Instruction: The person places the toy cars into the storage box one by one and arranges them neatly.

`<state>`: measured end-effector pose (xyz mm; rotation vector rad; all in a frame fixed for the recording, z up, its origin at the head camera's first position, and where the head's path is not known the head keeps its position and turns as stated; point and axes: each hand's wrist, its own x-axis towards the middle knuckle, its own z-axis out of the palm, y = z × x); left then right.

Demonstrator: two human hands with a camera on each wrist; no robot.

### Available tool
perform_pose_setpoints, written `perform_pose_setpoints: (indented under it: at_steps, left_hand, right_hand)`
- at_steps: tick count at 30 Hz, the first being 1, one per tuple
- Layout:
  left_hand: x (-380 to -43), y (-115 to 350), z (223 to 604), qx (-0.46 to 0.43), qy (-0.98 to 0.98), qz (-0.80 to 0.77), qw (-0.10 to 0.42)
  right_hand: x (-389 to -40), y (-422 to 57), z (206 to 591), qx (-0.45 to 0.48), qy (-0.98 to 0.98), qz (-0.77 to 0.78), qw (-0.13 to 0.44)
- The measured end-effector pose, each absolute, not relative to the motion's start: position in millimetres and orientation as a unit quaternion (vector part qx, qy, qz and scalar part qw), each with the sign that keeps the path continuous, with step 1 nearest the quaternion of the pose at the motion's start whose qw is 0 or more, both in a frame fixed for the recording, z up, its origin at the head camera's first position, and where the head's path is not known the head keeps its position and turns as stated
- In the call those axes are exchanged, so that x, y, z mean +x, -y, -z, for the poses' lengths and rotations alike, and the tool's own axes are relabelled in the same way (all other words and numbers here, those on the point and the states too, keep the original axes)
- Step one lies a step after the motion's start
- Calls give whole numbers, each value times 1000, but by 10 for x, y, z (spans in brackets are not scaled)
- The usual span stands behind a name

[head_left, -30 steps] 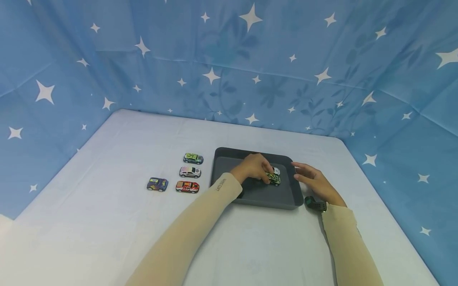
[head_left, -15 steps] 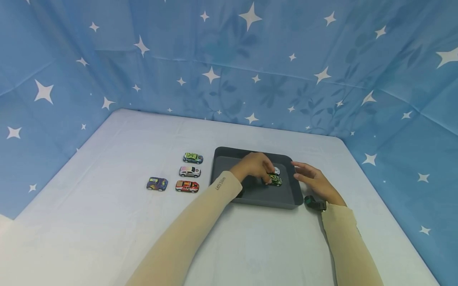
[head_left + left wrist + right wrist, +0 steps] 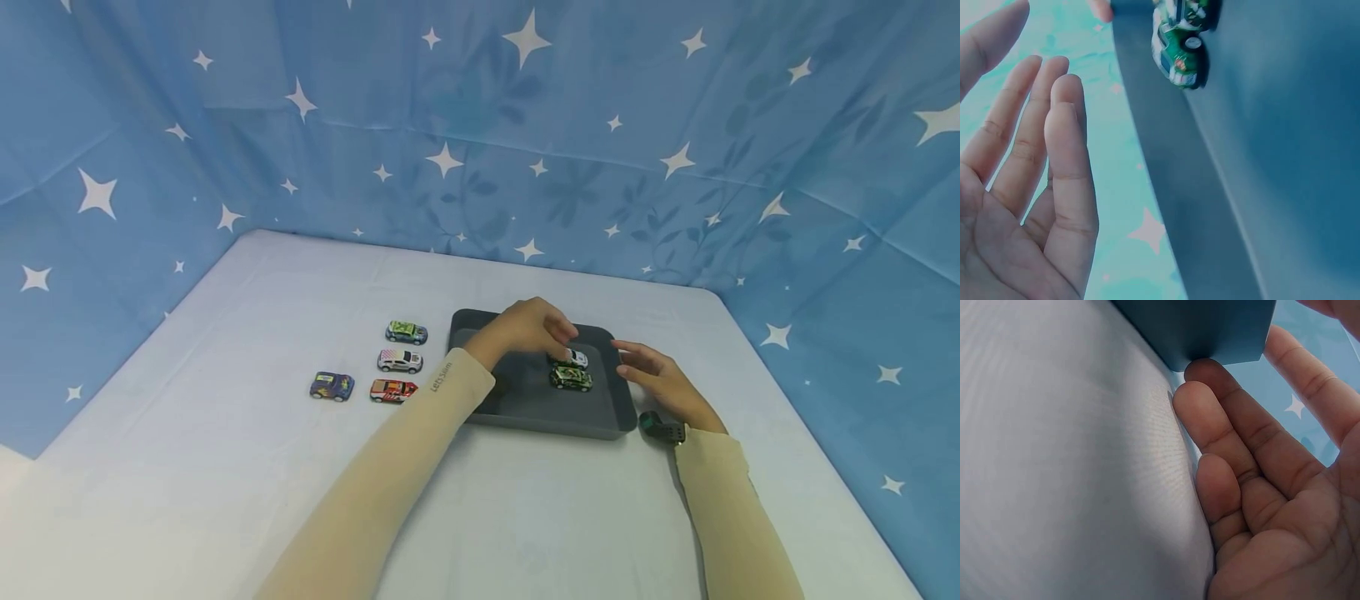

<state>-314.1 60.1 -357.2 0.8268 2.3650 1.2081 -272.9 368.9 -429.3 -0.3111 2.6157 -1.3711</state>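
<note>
Before a starry blue curtain, a left hand hovers, fingers loose and empty, above a white toy car and a green car in a gray tray; a right hand rests relaxed fingers at the tray's wall.

You can pass over the worktop between your left sleeve and right sleeve, up to the tray. That sleeve bars its near left corner, your right hand its right edge; a green car and white car obstruct inside.
</note>
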Motion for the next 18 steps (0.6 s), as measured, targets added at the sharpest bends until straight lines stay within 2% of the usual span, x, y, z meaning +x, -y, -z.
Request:
perform_pose_setpoints:
  at_steps: [18]
  left_hand:
    - [-2989, -122, 3444, 313, -825, -436, 176]
  right_hand:
    - [-2720, -3700, 4283, -115, -879, 457, 77]
